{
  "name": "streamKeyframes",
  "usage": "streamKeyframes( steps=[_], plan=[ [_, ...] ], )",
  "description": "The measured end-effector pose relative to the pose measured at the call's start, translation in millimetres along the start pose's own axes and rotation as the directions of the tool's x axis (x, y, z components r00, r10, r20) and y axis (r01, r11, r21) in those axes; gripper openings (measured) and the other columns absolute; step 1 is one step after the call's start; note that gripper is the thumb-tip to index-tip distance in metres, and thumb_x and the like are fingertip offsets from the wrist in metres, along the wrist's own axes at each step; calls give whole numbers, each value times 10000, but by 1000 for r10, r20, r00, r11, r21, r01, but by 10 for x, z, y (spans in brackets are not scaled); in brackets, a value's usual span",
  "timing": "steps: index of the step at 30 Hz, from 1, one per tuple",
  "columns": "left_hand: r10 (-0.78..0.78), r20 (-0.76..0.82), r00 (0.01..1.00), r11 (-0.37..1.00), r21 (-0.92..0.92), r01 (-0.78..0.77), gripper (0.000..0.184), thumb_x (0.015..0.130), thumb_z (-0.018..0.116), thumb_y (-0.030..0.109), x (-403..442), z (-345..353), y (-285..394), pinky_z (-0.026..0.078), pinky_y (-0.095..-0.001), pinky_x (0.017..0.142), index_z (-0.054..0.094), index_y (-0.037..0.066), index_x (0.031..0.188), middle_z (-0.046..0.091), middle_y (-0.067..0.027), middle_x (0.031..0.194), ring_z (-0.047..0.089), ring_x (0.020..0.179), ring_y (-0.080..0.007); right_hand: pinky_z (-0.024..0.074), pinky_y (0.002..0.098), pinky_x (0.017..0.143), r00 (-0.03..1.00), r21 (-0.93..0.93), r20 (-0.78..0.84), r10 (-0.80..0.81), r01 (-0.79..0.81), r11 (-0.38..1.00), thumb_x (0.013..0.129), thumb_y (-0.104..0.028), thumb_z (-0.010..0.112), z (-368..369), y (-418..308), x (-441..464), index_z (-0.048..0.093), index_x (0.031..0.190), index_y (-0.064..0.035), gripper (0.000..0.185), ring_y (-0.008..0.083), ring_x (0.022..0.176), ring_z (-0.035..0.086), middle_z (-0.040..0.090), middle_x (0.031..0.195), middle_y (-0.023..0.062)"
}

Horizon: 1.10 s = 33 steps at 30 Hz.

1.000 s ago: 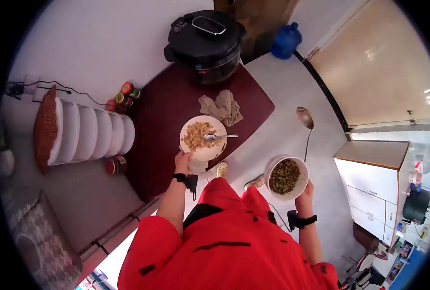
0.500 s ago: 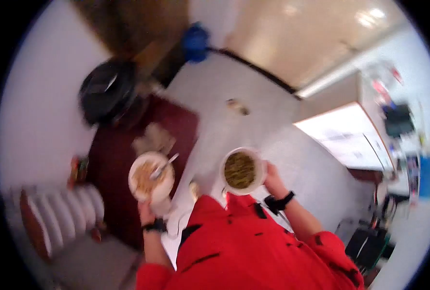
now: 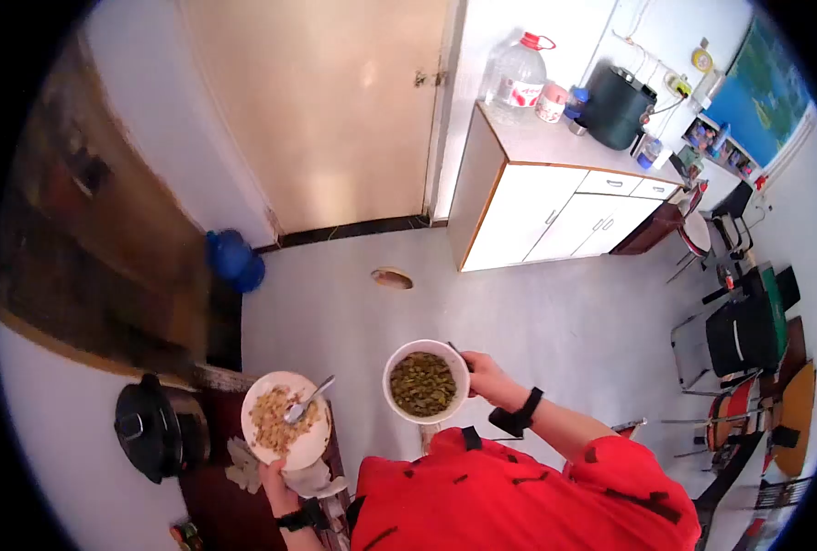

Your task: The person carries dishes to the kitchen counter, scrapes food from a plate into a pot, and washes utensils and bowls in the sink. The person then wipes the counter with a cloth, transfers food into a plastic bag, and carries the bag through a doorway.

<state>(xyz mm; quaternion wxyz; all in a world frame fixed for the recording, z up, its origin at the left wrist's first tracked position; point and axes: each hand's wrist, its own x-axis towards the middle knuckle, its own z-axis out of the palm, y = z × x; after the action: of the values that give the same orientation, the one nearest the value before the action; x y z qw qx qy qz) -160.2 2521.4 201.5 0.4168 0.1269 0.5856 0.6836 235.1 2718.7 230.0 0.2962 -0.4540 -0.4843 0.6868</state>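
Observation:
My left hand [image 3: 276,479] grips the lower rim of a white plate [image 3: 309,452]. On it lie brownish food pieces [image 3: 271,421] and a metal spoon [image 3: 309,400], its handle past the right rim. A white pot [image 3: 388,402] hangs from my right hand [image 3: 491,380], whose fingers close around its side, where a dark handle partly shows. Chopped green vegetables [image 3: 424,384] fill much of the pot. Beneath the plate, a crumpled pale cloth [image 3: 245,466] rests on a dark red surface.
A black cooker [image 3: 159,428] stands left of the plate. Ahead is a white cabinet [image 3: 528,207] bearing a large plastic bottle [image 3: 519,75] and a dark green appliance [image 3: 616,108]. A closed door [image 3: 326,110], blue jug [image 3: 234,261], slipper [image 3: 392,277] and chairs [image 3: 739,321] surround the grey floor.
My view has turned to the right, bringing the cabinet and door to the front. Both hands still hold the plate and the pot, and the pot sits slightly further left in view.

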Motion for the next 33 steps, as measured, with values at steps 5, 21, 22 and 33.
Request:
streamKeyframes(
  steps=[5, 21, 22, 33],
  plan=[
    [-71, 318, 946, 988, 155, 22, 475, 725, 525, 23, 610, 1683, 279, 464, -326, 870, 488, -51, 1193, 579, -140, 1157, 587, 1019, -237, 353, 204, 443, 974, 70, -223, -39, 56, 996, 807, -111, 592, -1081, -267, -140, 591, 994, 13, 224, 50, 537, 476, 545, 695, 0],
    [-318, 874, 367, 943, 331, 29, 445, 771, 533, 53, 3537, 7598, -119, 488, -314, 848, 484, -52, 1201, 590, -144, 1138, 603, 984, -209, 352, 188, 410, 457, 323, -875, 160, 304, 896, 821, -64, 545, -2551, -739, 1066, 583, 979, 10, 178, 62, 504, 509, 589, 717, 28],
    [-337, 872, 356, 937, 348, 34, 445, 771, 533, 53, 3707, 7936, -201, 488, -314, 848, 484, -52, 1201, 590, -144, 1138, 603, 984, -209, 350, 196, 410, 418, 343, -889, 187, 335, 878, 816, -51, 532, -2585, -809, 1224, 587, 966, 8, 171, 65, 503, 505, 593, 722, 29],
    [-443, 852, 278, 884, 467, -21, 384, 779, 533, 58, 4222, 10486, -1002, 508, -314, 779, 500, -45, 1147, 610, -114, 1045, 615, 887, -200, 371, 203, 422, 230, 337, -939, 257, 453, 825, 838, -44, 528, -3333, -1437, 2352, 596, 987, 10, 173, 65, 534, 524, 607, 762, 25]
  ],
)
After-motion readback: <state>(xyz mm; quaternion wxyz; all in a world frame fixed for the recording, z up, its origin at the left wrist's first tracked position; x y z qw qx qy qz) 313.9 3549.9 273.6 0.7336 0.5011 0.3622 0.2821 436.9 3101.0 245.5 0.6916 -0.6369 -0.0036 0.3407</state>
